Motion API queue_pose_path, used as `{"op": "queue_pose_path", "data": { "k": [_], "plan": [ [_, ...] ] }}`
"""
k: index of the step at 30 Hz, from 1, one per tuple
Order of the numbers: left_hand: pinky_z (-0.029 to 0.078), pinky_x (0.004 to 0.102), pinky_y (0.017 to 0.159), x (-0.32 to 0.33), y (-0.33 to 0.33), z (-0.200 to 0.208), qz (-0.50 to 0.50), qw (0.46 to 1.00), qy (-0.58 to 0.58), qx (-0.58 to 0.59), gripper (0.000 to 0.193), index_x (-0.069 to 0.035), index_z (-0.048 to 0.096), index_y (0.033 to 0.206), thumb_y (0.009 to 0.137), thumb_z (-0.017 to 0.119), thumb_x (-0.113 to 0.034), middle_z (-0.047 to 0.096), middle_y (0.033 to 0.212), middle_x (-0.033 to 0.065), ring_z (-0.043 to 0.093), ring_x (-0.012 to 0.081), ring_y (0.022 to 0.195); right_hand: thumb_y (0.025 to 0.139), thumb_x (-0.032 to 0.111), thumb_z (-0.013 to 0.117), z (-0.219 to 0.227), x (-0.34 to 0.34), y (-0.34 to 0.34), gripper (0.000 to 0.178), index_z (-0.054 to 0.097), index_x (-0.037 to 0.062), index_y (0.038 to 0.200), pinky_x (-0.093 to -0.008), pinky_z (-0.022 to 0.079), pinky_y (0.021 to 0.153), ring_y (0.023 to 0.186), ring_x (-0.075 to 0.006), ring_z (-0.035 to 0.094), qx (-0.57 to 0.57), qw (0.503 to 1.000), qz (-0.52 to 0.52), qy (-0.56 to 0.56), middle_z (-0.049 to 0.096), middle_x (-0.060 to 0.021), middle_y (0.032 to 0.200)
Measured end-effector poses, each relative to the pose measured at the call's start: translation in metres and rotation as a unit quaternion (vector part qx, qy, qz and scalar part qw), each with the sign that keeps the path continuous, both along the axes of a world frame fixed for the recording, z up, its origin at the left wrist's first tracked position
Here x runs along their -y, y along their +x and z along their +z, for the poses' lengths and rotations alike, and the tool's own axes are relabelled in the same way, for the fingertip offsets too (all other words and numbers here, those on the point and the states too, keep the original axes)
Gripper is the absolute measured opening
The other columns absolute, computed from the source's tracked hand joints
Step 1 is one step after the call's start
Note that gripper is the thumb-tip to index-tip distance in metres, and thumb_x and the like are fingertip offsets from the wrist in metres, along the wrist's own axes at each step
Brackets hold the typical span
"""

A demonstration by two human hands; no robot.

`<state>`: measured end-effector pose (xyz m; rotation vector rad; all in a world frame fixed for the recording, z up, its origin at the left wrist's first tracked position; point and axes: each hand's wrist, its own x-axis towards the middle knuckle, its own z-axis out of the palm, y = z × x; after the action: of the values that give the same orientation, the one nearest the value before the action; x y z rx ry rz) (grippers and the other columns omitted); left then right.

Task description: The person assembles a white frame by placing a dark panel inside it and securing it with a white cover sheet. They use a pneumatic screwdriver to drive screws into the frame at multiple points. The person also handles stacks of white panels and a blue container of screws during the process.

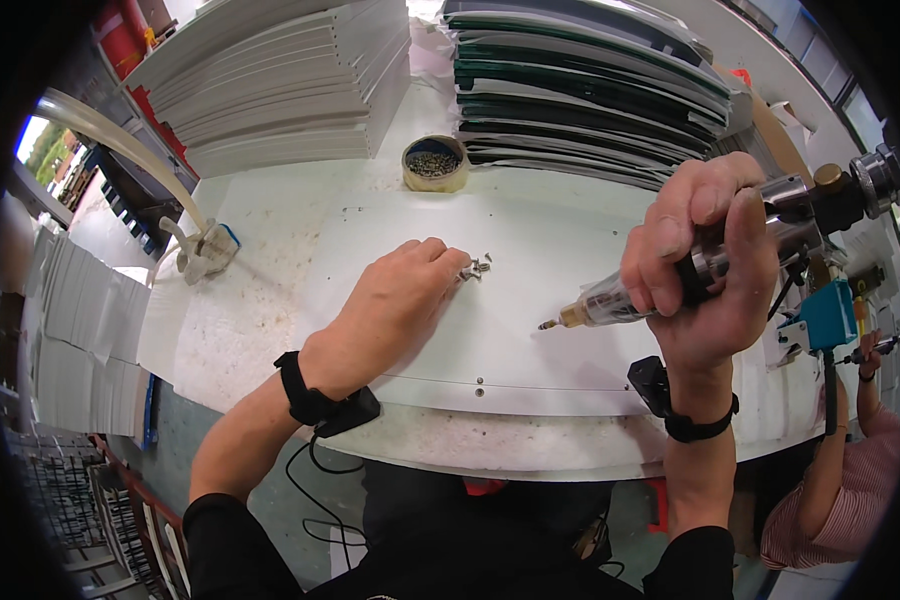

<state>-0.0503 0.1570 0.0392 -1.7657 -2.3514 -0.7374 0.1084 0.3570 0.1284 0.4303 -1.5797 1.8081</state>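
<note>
Metal screws pinched up off the white panel.
Left hand fingers close on them mid-panel; right hand wraps the driver above its right end. Next probably calls for seating one.

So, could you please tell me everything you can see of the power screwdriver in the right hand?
The power screwdriver is held in the right hand, lying nearly level above the white panel without touching it. Its front section looks like clear plastic ending in a brass-coloured collar and a thin bit pointing left. Behind the fingers the body is black and shiny metal, with a brass fitting and a knurled metal end at the rear, upper right. Only the hand touches it.
</note>
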Motion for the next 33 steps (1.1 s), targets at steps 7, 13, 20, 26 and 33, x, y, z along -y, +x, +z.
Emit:
{"op": "queue_pose_path", "data": {
  "k": [7,13,20,26,33],
  "plan": [
    [0.056,0.0398,0.078,-0.004,0.001,0.006,-0.019,0.982,-0.136,-0.129,0.017,0.001,0.058,0.1,0.085,0.066,0.002,0.059,0.088,0.013,0.064,0.0296,0.09,0.112,0.035,0.043,-0.002,0.0,0.001,0.029,0.049,0.0089,0.101,-0.0264,0.042,0.039,0.04,-0.0084,0.038,0.007,1.0,0.0,-0.023,0.057,-0.0083,0.08],
    [0.056,0.037,0.074,-0.007,-0.002,0.006,-0.009,0.981,-0.145,-0.131,0.019,0.003,0.056,0.099,0.084,0.067,0.002,0.059,0.084,0.0125,0.065,0.0282,0.082,0.109,0.035,0.05,0.004,0.001,0.003,0.031,0.047,0.006,0.098,-0.0271,0.042,0.04,0.04,-0.0101,0.042,0.007,0.998,-0.012,-0.058,0.059,-0.0119,0.078],
    [0.059,0.0281,0.073,0.008,0.017,0.019,0.026,0.919,-0.023,0.394,0.011,0.002,0.062,0.101,0.097,0.067,-0.007,0.071,0.092,0.012,0.07,0.0141,0.08,0.113,0.036,0.039,0.008,-0.002,0.002,0.032,0.051,0.0084,0.102,-0.0253,0.042,0.041,0.044,-0.0079,0.039,-0.059,0.997,0.0,-0.054,0.056,-0.0046,0.084],
    [0.061,0.0291,0.085,0.019,0.032,0.002,0.01,0.732,0.086,0.676,0.012,-0.003,0.059,0.104,0.102,0.067,-0.012,0.071,0.102,0.0075,0.069,0.0117,0.09,0.114,0.037,0.038,0.009,0.001,-0.003,0.034,0.052,0.0085,0.102,-0.0252,0.041,0.041,0.046,-0.0077,0.039,-0.075,0.991,0.026,-0.106,0.055,-0.0037,0.084],
    [0.063,0.032,0.087,0.024,0.039,-0.008,-0.036,0.659,0.12,0.741,0.014,-0.006,0.057,0.105,0.101,0.069,-0.01,0.071,0.104,0.0094,0.072,0.0134,0.093,0.113,0.037,0.039,0.006,0.012,-0.011,0.033,0.052,0.0087,0.101,-0.0254,0.042,0.041,0.046,-0.0077,0.04,-0.069,0.991,0.019,-0.114,0.057,-0.004,0.084]
  ]
}}
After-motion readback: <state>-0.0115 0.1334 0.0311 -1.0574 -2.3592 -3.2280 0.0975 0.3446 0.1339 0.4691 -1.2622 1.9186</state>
